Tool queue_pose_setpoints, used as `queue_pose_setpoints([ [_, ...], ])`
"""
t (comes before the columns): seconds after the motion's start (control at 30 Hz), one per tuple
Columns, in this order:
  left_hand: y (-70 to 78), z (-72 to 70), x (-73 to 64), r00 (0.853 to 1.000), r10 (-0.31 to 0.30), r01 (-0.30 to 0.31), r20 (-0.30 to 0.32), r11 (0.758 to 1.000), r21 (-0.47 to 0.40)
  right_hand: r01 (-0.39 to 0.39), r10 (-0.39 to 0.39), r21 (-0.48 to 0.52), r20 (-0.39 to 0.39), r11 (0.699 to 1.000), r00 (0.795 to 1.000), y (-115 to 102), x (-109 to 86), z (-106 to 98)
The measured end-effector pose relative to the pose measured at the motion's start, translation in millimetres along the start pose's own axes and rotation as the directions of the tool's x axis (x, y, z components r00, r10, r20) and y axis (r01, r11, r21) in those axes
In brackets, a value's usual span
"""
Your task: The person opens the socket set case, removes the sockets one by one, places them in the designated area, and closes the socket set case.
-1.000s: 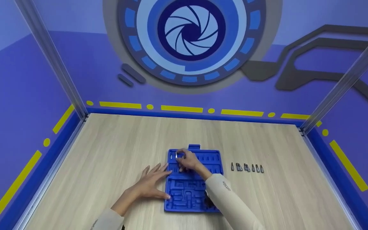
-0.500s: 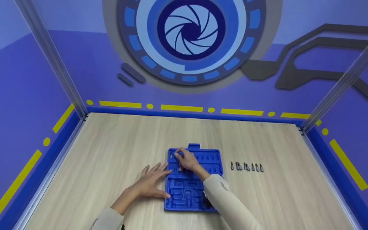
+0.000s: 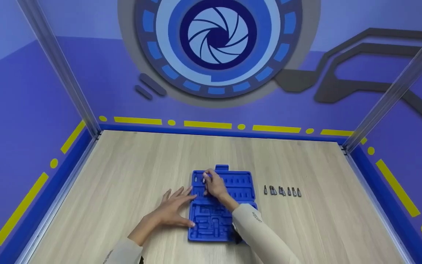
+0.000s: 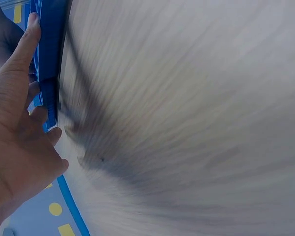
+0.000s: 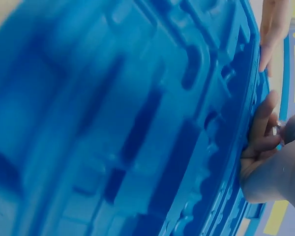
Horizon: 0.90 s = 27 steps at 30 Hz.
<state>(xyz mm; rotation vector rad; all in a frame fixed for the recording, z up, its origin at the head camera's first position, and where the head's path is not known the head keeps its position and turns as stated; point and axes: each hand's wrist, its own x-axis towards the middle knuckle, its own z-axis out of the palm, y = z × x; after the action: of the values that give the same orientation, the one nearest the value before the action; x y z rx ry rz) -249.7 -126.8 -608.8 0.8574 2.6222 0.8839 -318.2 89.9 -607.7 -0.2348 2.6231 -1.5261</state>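
An open blue plastic tool case (image 3: 211,240) lies on the table, its moulded recesses facing up. Over the upper left of its far half, my right hand (image 3: 215,186) pinches a small silver metal bit (image 3: 204,180) between thumb and fingers. The right wrist view shows a glint of this bit (image 5: 277,129) at the fingertips. Just left of it, another small bit (image 3: 196,179) sits in a slot. My left hand (image 3: 174,212) lies with fingers spread at the case's left side, the thumb touching its edge; the left wrist view shows that hand (image 4: 19,132) against the case wall (image 4: 50,49).
Several small dark metal bits (image 3: 282,191) stand in a loose row on the wooden table (image 3: 141,157), right of the case. A latch tab (image 3: 222,167) juts from the case's far edge. Blue-purple panels (image 3: 159,106) and metal posts (image 3: 64,69) enclose the table.
My right hand has shifted slightly to the right over the far half; the bit at its fingertips was hidden half a second ago and shows again. The left hand has stayed put.
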Motion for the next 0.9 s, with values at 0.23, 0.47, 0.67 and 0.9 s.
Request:
queue_pose_setpoints([
  [0.23,0.6,0.1,0.2,1.0,0.0,0.0,0.011,1.0,0.006,-0.051,0.056,0.144,-0.036,0.988,0.998,0.2,-6.5,-10.2],
  [0.47,0.7,1.0,0.1,1.0,-0.013,0.013,0.015,1.0,-0.002,-0.112,0.111,0.262,0.019,0.958,0.994,1.5,-18.1,-31.9],
  [0.67,-0.1,2.7,0.7,1.0,-0.014,0.014,0.011,1.0,0.001,-0.189,0.175,0.302,0.075,0.934,0.982,9.8,-26.4,-47.1],
  [0.9,0.1,1.8,0.7,1.0,-0.017,0.017,0.006,1.0,-0.01,-0.237,0.224,0.274,0.078,0.932,0.971,16.2,-33.1,-66.9],
])
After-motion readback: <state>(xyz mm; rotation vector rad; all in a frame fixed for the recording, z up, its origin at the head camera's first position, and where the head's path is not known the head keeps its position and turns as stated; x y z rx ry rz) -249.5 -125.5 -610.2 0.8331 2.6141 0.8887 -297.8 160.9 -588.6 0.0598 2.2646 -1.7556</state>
